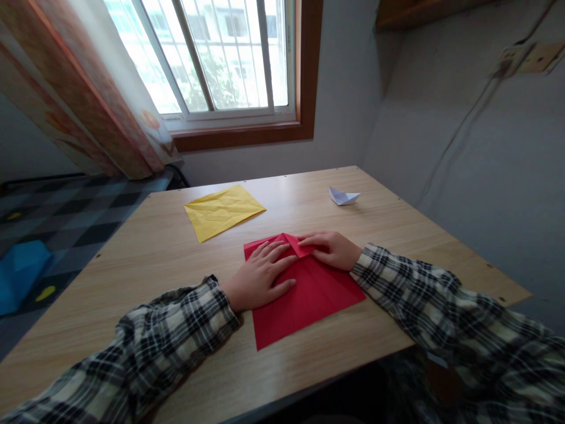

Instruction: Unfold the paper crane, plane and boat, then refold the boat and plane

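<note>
Where walls meet, wooden table (309,194).

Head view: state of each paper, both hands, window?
red paper: flat on table, far corner folded in
yellow paper: flat, creased, untouched
white paper boat: folded, untouched
left hand: open, pressing red paper
right hand: pressing the fold
window: shut
</note>
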A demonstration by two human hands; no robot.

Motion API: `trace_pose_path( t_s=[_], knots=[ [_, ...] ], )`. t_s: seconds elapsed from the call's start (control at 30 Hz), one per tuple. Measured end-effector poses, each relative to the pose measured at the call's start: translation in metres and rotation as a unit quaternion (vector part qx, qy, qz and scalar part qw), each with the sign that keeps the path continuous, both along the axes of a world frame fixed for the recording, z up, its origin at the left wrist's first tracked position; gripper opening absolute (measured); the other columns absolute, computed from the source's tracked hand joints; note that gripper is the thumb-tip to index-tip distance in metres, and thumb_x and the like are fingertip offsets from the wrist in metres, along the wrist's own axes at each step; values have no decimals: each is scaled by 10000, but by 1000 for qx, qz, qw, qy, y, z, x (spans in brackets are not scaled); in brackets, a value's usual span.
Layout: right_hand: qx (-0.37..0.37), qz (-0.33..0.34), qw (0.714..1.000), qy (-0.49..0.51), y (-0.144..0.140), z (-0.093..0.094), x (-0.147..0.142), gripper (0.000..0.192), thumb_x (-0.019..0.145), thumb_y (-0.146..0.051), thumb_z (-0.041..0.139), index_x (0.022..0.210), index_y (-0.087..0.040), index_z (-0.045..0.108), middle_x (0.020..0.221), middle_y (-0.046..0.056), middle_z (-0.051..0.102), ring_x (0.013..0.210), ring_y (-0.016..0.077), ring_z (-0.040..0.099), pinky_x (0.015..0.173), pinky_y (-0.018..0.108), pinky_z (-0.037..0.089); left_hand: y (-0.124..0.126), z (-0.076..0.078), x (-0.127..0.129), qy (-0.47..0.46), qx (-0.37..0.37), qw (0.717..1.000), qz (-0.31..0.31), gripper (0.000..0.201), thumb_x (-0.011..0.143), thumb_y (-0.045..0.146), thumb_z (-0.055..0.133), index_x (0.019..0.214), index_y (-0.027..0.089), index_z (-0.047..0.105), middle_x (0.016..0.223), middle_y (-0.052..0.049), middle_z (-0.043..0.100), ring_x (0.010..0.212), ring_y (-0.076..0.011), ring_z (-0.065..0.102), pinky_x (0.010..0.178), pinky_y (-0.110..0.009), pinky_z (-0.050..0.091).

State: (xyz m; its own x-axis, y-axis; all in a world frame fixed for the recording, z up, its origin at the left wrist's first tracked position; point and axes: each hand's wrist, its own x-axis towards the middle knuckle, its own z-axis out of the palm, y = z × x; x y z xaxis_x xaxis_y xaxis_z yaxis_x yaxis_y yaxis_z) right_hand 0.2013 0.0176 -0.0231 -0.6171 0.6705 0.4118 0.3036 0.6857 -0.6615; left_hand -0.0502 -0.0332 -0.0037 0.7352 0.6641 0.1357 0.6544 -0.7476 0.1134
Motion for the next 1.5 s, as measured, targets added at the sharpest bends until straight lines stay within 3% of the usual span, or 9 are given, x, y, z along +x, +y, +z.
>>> trace_pose_path(
  t_s=[0.2, 0.47, 0.8, 1.03, 1.5],
  knots=[
    [-14, -6, 1000, 2, 1, -1, 0, 277, 865, -195, 594, 1077, -275, 754, 1212, 46, 725, 1163, 223, 664, 1068, 441, 491, -4, 4, 3, 5, 49, 998, 45, 511, 944, 537, 496, 1307, 203, 630, 1423, -156, 530, 1318, -360, 479, 1106, -566, 395],
    [34, 11, 999, -19, 3, -3, 2, 274, 910, -207, 554, 1090, -258, 754, 1211, 61, 725, 1180, 211, 659, 1070, 417, 500, -2, 0, 2, -27, 44, 998, 45, 498, 925, 536, 528, 1227, 148, 602, 1381, -176, 570, 1296, -336, 513, 1083, -516, 442],
    [154, 45, 984, -75, 7, -5, 4, 277, 966, -212, 495, 1093, -220, 741, 1180, 66, 740, 1183, 181, 657, 1060, 377, 511, 0, -1, 1, -37, 34, 997, 63, 552, 913, 548, 540, 1272, 129, 556, 1369, -183, 586, 1306, -328, 529, 1109, -488, 436],
    [230, 67, 964, -112, 8, -6, 3, 275, 946, -190, 523, 1135, -217, 720, 1190, 64, 737, 1211, 221, 638, 1036, 429, 499, 0, -1, 2, -13, 30, 998, 63, 598, 935, 543, 513, 1358, 121, 531, 1423, -174, 553, 1345, -325, 490, 1133, -496, 409],
    [231, 63, 959, -151, 6, -5, 4, 285, 946, -193, 529, 1164, -224, 710, 1210, 67, 728, 1244, 217, 609, 1057, 437, 445, 1, 1, 2, -9, 35, 998, 41, 574, 950, 528, 493, 1384, 158, 559, 1412, -161, 554, 1319, -339, 491, 1107, -525, 421]
  ],
)
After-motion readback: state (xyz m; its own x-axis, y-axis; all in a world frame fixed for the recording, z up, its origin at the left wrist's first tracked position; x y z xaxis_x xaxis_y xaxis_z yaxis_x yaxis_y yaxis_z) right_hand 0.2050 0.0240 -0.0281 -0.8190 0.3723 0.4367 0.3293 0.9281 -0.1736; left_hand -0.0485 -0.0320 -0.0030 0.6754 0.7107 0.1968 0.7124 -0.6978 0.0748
